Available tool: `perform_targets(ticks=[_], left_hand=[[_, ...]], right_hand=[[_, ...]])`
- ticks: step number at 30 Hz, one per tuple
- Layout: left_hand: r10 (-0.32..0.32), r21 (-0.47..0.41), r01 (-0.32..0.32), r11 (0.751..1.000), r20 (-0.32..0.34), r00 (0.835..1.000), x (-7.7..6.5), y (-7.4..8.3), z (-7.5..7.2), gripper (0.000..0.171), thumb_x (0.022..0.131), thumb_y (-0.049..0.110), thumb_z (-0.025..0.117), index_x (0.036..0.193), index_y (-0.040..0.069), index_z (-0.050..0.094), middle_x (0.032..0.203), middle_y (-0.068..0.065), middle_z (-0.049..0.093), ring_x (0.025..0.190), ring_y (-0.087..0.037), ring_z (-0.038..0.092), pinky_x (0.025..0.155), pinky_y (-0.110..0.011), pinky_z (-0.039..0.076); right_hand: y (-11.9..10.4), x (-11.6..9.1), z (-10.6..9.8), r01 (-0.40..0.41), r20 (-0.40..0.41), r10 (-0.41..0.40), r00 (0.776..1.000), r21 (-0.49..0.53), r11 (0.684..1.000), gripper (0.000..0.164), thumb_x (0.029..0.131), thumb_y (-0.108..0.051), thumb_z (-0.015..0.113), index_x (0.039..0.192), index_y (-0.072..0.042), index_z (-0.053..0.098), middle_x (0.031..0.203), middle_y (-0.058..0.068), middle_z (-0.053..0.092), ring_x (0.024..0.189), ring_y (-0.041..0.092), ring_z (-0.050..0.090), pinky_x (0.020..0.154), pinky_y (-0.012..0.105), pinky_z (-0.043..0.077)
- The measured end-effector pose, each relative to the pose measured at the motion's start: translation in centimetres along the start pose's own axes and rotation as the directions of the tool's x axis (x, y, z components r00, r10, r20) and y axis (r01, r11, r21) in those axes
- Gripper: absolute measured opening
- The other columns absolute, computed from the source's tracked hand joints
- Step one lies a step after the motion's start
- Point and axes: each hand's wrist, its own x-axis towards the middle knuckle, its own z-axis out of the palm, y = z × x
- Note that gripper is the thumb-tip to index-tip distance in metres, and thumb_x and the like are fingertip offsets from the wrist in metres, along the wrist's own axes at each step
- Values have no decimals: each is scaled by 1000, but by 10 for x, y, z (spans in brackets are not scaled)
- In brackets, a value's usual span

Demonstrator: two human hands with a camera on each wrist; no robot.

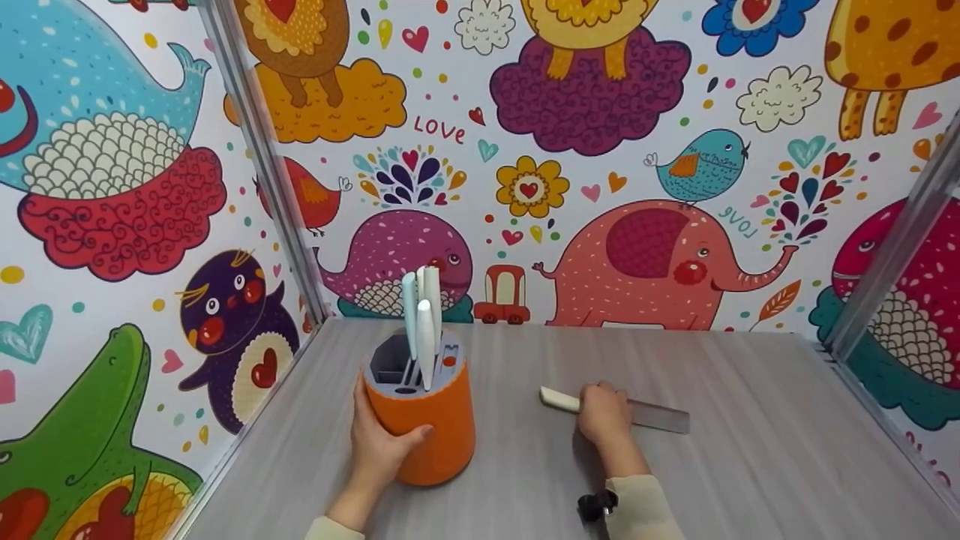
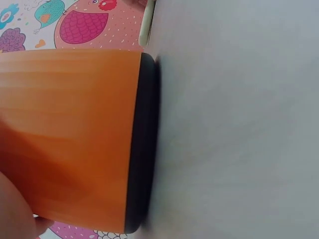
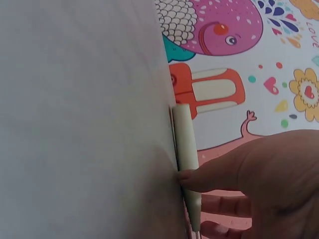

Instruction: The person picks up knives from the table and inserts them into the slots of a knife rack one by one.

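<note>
An orange knife block (image 1: 442, 435) with a grey top stands upright on the table. Several pale-handled tools (image 1: 425, 345) stick up out of its slots. My left hand (image 1: 379, 450) grips the block's left side, thumb across the front. The left wrist view shows the block's dark base on the tabletop. To the right, a kitchen knife (image 1: 664, 418) with a broad rectangular blade lies flat, its cream handle (image 3: 185, 139) pointing left. My right hand (image 1: 606, 414) pinches that handle, thumb on the near side and fingers beyond it. The hand covers where handle and blade meet.
The grey wood-grain table (image 1: 517, 480) is bounded by printed cartoon panels (image 1: 480, 172) at the back and sides. Metal posts (image 1: 274, 161) stand at the back corners. A small black device (image 1: 598, 506) sits at my right sleeve.
</note>
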Motion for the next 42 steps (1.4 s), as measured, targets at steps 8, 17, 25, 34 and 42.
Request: perform_targets(ticks=[8, 17, 25, 34, 42], left_hand=[[7, -8, -7, 1000, 4, 1000, 0, 0, 0, 129, 72, 27, 99, 169, 19, 15, 166, -11, 40, 142, -31, 49, 126, -61, 35], [1, -11, -1, 1000, 10, 1000, 1, 1, -2, 129, 74, 28, 98, 170, 20, 13, 166, -13, 39, 142, -34, 48, 127, -63, 32], [-28, -16, 28, 999, 18, 999, 1, 1, -1, 130, 73, 31, 99, 169, 21, 13, 168, -11, 37, 145, -34, 47, 127, -62, 33], [-22, -4, 22, 1000, -9, 1000, 0, 0, 1, 127, 75, 33, 98, 169, 20, 14, 169, -11, 36, 144, -33, 47, 128, -62, 32], [107, 93, -100, 991, -75, 991, -5, 19, 2, 130, 71, 35, 98, 168, 9, 15, 169, -21, 31, 148, -40, 40, 126, -69, 29]], right_hand=[[-10, -6, -4, 174, -115, -184, 976, -92, 981, 12, 86, 3, 70, 76, -2, 74, 78, 17, 71, 78, 41, 67, 78, 52, 55], [-25, -6, -43, 239, -176, -214, 961, 137, 961, 12, 88, 3, 78, 91, 4, 66, 85, 17, 67, 82, 37, 65, 79, 55, 55], [-43, -17, -88, 182, -168, -138, 976, 276, 944, 25, 101, -6, 70, 120, 5, 56, 112, 20, 63, 106, 36, 64, 97, 58, 55], [-55, -28, -106, 196, -132, -149, 980, 510, 838, 27, 103, -8, 69, 126, -2, 59, 113, 14, 67, 104, 26, 66, 94, 50, 61], [-78, -39, -105, 218, -74, -228, 971, 663, 716, 26, 102, -7, 71, 126, -4, 62, 108, 9, 70, 99, 20, 67, 91, 39, 62]])
